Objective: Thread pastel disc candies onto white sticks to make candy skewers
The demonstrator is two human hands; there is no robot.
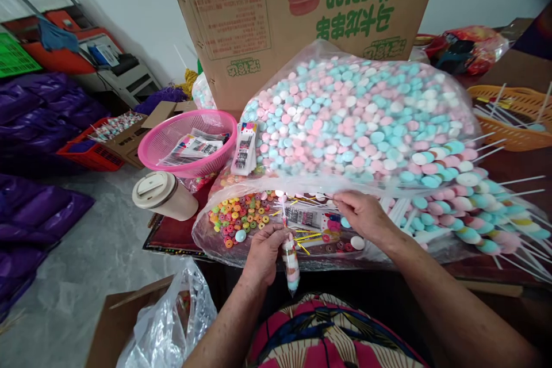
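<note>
My left hand (266,248) is closed round the gathered neck of a marshmallow skewer (291,267) in a clear wrapper. The wrapped end hangs down, and its white stick points up past my fingers. My right hand (360,214) reaches over the plastic sheet with thumb and fingertips pinched together; what they hold, if anything, I cannot make out. Beneath and between both hands lie yellow twist ties (308,237), printed wrappers (304,217) and a few loose marshmallows. Colourful ring candies (241,213) are spread left of my left hand.
Behind my hands stands a big clear bag of pastel marshmallows (345,115) against a cardboard box (241,29). Unwrapped marshmallow skewers (470,201) are piled right. A pink basket (149,155) and a lidded cup (183,201) stand left; an orange basket (495,135) is far right.
</note>
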